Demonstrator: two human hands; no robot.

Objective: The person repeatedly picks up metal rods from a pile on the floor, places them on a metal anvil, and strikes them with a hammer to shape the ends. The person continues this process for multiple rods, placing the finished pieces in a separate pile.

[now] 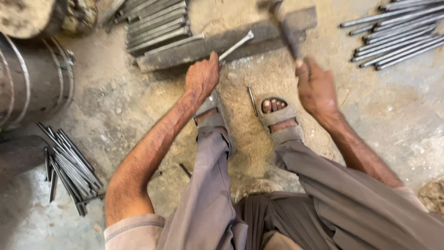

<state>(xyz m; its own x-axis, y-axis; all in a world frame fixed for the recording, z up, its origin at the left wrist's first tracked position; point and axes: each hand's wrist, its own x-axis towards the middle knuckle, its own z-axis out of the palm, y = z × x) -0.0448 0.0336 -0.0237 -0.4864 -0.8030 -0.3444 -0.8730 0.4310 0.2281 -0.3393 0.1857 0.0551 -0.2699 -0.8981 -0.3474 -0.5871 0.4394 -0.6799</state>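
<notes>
Head view looked down on a seated person's two hands. Left hand (202,76) reached forward, fist closed around a thin metal rod (236,46) whose far end lay across a long grey steel bar (259,38) on the ground. Right hand (317,88) was raised, clenched on the handle of a hammer (287,28), its blurred head above the bar. Sandalled feet (278,115) sat between the arms. Bundles of rods (397,34) lay right, dark rods (69,169) left, flat strips (157,23) behind the bar.
</notes>
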